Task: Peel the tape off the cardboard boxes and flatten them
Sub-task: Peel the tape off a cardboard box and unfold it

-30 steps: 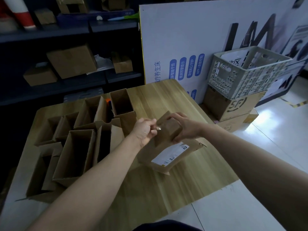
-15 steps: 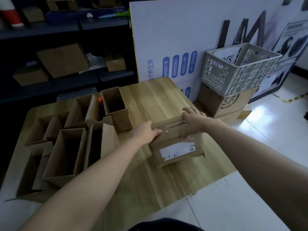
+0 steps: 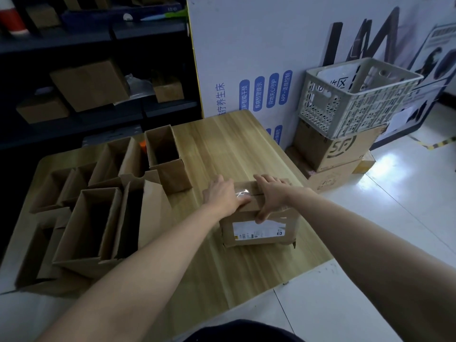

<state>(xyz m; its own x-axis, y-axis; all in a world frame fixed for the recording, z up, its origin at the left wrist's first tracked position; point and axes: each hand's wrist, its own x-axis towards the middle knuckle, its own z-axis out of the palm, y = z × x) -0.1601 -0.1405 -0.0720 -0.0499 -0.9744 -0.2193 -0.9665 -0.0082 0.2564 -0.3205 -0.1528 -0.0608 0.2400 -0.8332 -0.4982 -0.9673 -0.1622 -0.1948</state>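
Surface: a low wood-grain desk (image 3: 222, 144) on a glossy white tiled floor (image 3: 407, 206), lit from the right and dim at the left of the frame.

Task item: a small closed cardboard box (image 3: 259, 230) sits on the desk just right of centre frame, near the desk's lower right edge. Its long axis runs left to right across the frame. A white shipping label (image 3: 259, 230) faces the camera on the near side. Clear tape (image 3: 243, 193) runs along the top seam.

Hands: the left hand (image 3: 225, 196) lies flat on the box top, fingers together, at the tape. The right hand (image 3: 270, 193) presses the top with its thumb hooked over the near edge. Neither is clenched shut.

Left of centre: a cluster of open cardboard boxes (image 3: 98, 206), mouths upward.

Right, farther: a pale plastic crate (image 3: 357, 99) stacked on a printed carton (image 3: 340, 149) on the floor.

Rear: a white printed board (image 3: 271, 45) and, upper left, dark shelving (image 3: 98, 70) holding more cartons.
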